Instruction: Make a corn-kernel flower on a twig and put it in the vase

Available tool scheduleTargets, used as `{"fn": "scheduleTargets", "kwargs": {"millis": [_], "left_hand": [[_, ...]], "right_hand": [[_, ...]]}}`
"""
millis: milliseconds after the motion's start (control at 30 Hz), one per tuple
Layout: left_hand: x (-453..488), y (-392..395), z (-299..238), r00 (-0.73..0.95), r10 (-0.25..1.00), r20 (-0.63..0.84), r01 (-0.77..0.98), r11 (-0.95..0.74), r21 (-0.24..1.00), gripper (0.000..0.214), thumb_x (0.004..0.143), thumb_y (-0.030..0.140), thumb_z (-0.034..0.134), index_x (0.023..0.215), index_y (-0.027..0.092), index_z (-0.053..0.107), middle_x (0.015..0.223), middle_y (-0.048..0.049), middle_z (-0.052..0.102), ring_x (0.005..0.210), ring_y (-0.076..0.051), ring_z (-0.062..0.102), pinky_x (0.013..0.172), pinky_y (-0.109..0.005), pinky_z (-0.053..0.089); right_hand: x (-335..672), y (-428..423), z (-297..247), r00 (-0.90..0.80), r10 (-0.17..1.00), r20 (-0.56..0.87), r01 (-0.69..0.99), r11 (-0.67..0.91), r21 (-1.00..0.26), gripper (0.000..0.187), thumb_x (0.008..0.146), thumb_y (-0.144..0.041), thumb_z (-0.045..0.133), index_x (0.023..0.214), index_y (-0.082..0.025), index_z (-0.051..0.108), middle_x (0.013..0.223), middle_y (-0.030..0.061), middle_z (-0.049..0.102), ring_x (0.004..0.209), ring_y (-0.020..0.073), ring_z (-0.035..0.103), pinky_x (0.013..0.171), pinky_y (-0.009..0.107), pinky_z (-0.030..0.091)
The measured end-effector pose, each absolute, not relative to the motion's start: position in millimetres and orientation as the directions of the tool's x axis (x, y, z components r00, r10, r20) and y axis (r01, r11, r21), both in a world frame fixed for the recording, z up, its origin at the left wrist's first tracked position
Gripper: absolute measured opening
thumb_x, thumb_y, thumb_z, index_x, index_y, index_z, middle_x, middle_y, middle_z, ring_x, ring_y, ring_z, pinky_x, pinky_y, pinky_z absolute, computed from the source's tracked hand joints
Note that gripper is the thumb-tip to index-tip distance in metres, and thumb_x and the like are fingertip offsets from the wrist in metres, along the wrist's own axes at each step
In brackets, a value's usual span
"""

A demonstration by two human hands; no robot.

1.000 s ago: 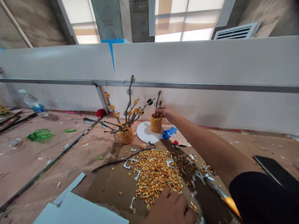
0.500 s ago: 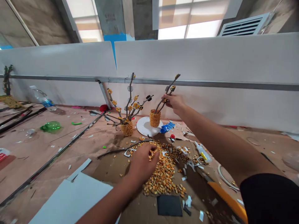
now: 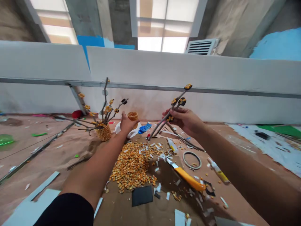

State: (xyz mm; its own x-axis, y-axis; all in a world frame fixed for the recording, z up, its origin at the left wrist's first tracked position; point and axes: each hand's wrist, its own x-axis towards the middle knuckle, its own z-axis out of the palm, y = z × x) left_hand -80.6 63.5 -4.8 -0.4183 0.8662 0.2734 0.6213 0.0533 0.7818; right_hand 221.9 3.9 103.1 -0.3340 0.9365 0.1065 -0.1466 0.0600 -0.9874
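My right hand [image 3: 185, 120] is closed on a bundle of thin twigs [image 3: 174, 110] with corn kernels stuck to their tips, held tilted in the air over the table. My left hand [image 3: 126, 123] reaches far forward to a small corn-covered pot [image 3: 133, 116] that stands on a white paper disc [image 3: 117, 128]; its fingers curl at the pot, and whether they grip it is hidden. A second corn-covered pot [image 3: 103, 132] with decorated twigs stands to the left. A heap of loose corn kernels [image 3: 131, 164] lies on brown cardboard between my arms.
An orange utility knife [image 3: 188, 177], a tape ring [image 3: 192, 159], glue tubes [image 3: 171, 145], a black square [image 3: 142, 195] and paper scraps lie around the heap. A white partition [image 3: 211, 72] closes the far side. White card sheets [image 3: 35, 204] lie near left, a green bottle [image 3: 4, 139] far left.
My right hand has lifted the twigs out of the small pot and drawn them right and nearer. My left hand left the corn heap and reached to the pot. The view has swung right.
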Motion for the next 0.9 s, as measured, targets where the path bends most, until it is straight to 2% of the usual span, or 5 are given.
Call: {"fn": "scheduleTargets", "kwargs": {"millis": [133,333,500,633,900], "left_hand": [[-82,78,-15,-0.427,0.852,0.303,0.636,0.045,0.77,0.041,0.101,0.037,0.069,0.137,0.018,0.063,0.137,-0.0124,0.065,0.116,-0.028,0.068,0.097,-0.05,0.06],[-80,55,-17,-0.233,0.854,0.466,0.714,-0.176,0.678,0.041,0.1,0.036,0.07,0.135,0.017,0.062,0.132,-0.012,0.067,0.112,-0.027,0.069,0.096,-0.049,0.06],[-79,-8,-7,0.027,0.775,0.632,0.748,-0.435,0.501,0.073,0.07,0.023,0.089,0.134,0.017,0.055,0.126,-0.0128,0.07,0.113,-0.031,0.071,0.099,-0.046,0.059],[-78,-59,7,0.222,0.643,0.733,0.714,-0.619,0.327,0.069,0.074,0.021,0.083,0.135,0.022,0.051,0.136,-0.0138,0.067,0.13,-0.033,0.064,0.11,-0.049,0.053],[-74,-89,23,0.413,0.47,0.78,0.668,-0.739,0.091,0.067,0.082,0.025,0.08,0.14,0.025,0.047,0.136,-0.0156,0.066,0.128,-0.033,0.066,0.106,-0.053,0.055]], "right_hand": [[248,-33,93,-0.473,0.879,0.065,-0.118,0.01,-0.993,0.039,0.071,-0.052,0.094,0.094,-0.022,0.082,0.104,0.0103,0.082,0.099,0.0267,0.078,0.089,0.04,0.062],[261,-51,83,-0.565,0.824,0.047,-0.1,-0.011,-0.995,0.032,0.078,-0.049,0.09,0.093,-0.022,0.084,0.099,0.0091,0.082,0.092,0.0209,0.077,0.086,0.035,0.059],[264,-58,70,-0.575,0.817,0.039,-0.122,-0.039,-0.992,0.032,0.079,-0.049,0.09,0.094,-0.022,0.085,0.1,0.0092,0.083,0.094,0.0218,0.077,0.089,0.036,0.058],[266,-64,61,-0.59,0.807,0.028,-0.157,-0.081,-0.984,0.029,0.079,-0.048,0.091,0.094,-0.023,0.086,0.099,0.0079,0.083,0.096,0.0217,0.077,0.09,0.036,0.058],[268,-63,48,-0.604,0.797,0.0,-0.179,-0.135,-0.974,0.028,0.08,-0.046,0.091,0.094,-0.022,0.085,0.096,0.0077,0.083,0.091,0.0208,0.077,0.087,0.035,0.058]]}}
